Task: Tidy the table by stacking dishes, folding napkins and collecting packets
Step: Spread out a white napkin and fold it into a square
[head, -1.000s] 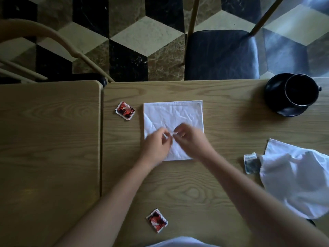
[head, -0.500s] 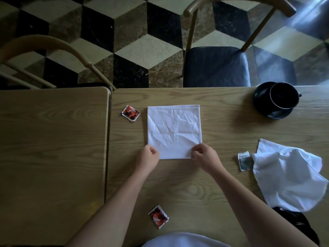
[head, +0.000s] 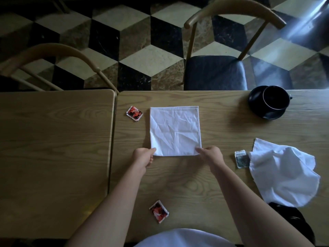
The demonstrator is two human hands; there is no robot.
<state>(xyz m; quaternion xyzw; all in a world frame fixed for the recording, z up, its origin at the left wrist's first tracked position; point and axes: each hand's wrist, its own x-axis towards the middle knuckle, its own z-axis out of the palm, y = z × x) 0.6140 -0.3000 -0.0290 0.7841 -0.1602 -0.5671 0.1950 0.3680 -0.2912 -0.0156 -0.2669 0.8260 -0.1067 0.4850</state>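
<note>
A white napkin lies folded into a square on the wooden table. My left hand pinches its near left corner. At the near right corner my right hand pinches the cloth too. One red and black packet lies left of the napkin, another near the table's front edge. A grey packet sits to the right, touching a crumpled white napkin. A black cup stands on a black saucer at the back right.
A second wooden table adjoins on the left across a narrow gap. Two chairs stand behind the tables on a checkered floor. A dark dish lies partly under the crumpled napkin at the front right.
Both hands moved from the middle of the napkin apart to its two near corners. The napkin now lies flat and squared. The camera view tilted upward.
</note>
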